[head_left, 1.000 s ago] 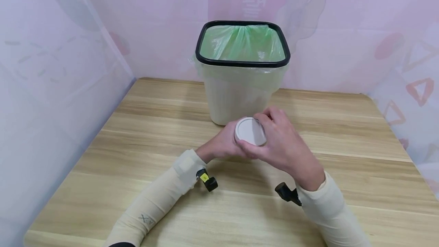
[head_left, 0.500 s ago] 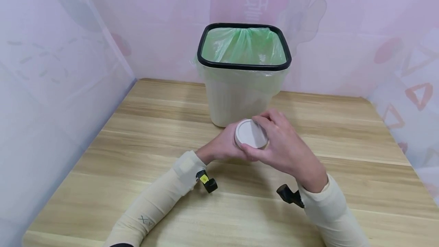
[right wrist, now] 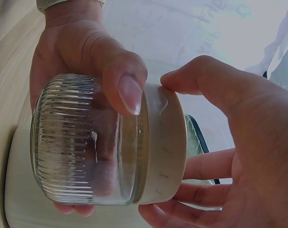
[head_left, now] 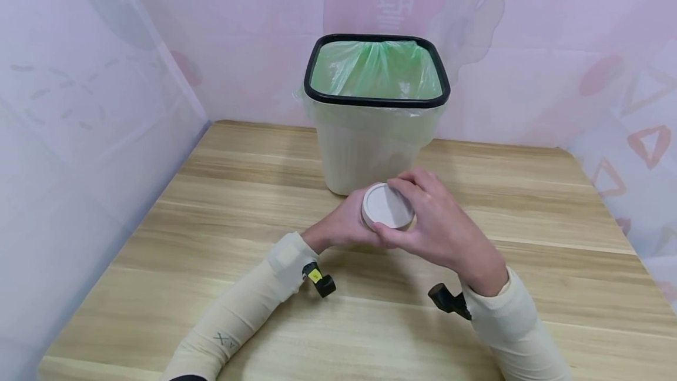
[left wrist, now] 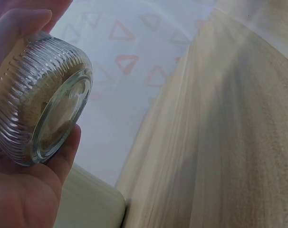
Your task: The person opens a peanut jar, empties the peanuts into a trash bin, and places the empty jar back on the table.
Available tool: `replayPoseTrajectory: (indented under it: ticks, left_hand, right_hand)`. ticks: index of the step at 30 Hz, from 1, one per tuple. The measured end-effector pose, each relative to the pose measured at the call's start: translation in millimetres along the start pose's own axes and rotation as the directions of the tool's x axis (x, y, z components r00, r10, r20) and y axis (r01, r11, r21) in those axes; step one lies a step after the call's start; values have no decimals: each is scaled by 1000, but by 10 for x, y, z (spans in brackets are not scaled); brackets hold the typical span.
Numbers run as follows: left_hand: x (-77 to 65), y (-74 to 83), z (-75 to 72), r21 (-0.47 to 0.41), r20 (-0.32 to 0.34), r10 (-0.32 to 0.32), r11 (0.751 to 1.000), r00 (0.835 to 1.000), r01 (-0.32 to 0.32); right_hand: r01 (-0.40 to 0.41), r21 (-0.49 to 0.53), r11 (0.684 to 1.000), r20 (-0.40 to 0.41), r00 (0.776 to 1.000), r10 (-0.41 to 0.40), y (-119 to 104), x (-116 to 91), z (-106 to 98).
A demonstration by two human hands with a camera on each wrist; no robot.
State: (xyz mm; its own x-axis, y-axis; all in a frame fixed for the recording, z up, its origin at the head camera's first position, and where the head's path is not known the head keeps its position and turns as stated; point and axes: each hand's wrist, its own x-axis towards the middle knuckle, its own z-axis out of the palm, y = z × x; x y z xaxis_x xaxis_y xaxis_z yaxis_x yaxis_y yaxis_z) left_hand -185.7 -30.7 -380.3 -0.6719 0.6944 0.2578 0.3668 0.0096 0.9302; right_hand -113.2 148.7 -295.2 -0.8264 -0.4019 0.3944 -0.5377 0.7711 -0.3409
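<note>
Nearest are two arms in long cream sleeves, one on the left (head_left: 248, 301) and one on the right (head_left: 510, 319). Both arms slant in toward the bin (head_left: 365, 140). A small black camera sticks out at each wrist, one on the left (head_left: 325, 285) and one on the right (head_left: 446, 300).

Farther in, the two hands meet just in front of the bin, held up off the table. The left hand (head_left: 349, 222) is curled around a ribbed glass jar (right wrist: 70, 140). Its thumb lies flat on the glass, close to the lid, and its fingers bend around the other side. The wrist is almost in line with the arm.

The right hand (head_left: 441, 228) is arched over the round, off-white lid (head_left: 388, 206). Its thumb pinches the lid's edge on one side, and its fingers are bent against the edge on the other side. The fingers sit a little apart. The lid is on the jar. The jar leans, so the lid's flat top faces up toward the person, away from the bin.

Under the hands and the bin is a wooden table (head_left: 174, 240) with pale and brown stripes. The cream bin stands behind the hands. It has a black rim (head_left: 376, 100) and a thin green bag (head_left: 378, 69) inside. Behind the bin hangs a pink and white cloth (head_left: 248, 34) with faded pictures.
</note>
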Motion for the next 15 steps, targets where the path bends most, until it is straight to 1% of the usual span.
replayPoseTrajectory:
  ticks: [4, 5, 8, 11, 12, 15]
  left_hand:
    - [-1, 15, 3, 15, -2, -10, 1000, 1000, 10]
    - [3, -11, 3, 18, -1, -9, 1000, 1000, 9]
    - [-16, 89, 7, 1, 3, -26, 1000, 1000, 26]
    - [-32, 193, 5, -14, 10, -27, 1000, 1000, 27]
    - [-30, 192, 4, -14, 11, -26, 1000, 1000, 26]
    - [-12, 106, 4, -5, 11, -20, 1000, 1000, 20]
  right_hand:
    - [10, 0, 1000, -1, 1000, -10, 7, -3, -6]
    - [14, 3, 1000, -1, 1000, -14, 8, -4, -7]
    - [30, 9, 1000, -1, 1000, -30, 12, -4, -11]
    - [47, 16, 999, 2, 999, -47, 21, -3, -15]
    - [52, 16, 999, 4, 999, -52, 26, -2, -16]
    - [66, 26, 997, 13, 998, -67, 46, -3, -21]
